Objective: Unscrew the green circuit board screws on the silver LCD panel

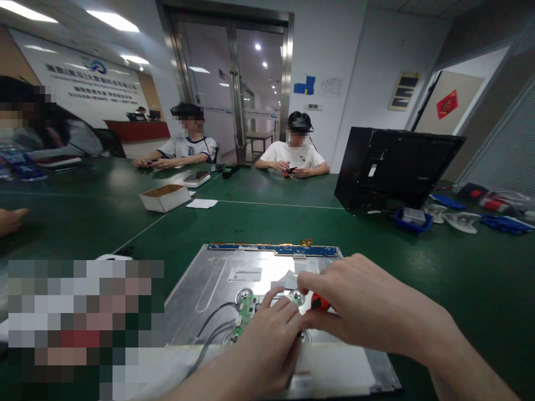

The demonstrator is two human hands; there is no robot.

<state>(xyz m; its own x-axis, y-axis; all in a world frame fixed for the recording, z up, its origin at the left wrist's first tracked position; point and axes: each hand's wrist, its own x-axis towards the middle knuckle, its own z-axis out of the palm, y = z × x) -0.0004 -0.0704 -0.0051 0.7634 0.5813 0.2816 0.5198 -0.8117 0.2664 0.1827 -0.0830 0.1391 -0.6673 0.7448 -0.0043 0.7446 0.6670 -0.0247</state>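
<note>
beneath both hands [273, 328] [355, 301] lies a panel [217, 289], perhaps touched.

Smooth, shiny metal is seen on the display panel [215, 273]; beyond its left side, matt cardboard is shown by the open box [175, 200]; beyond its right, dark plastic by the monitor casing [401, 167].
</note>
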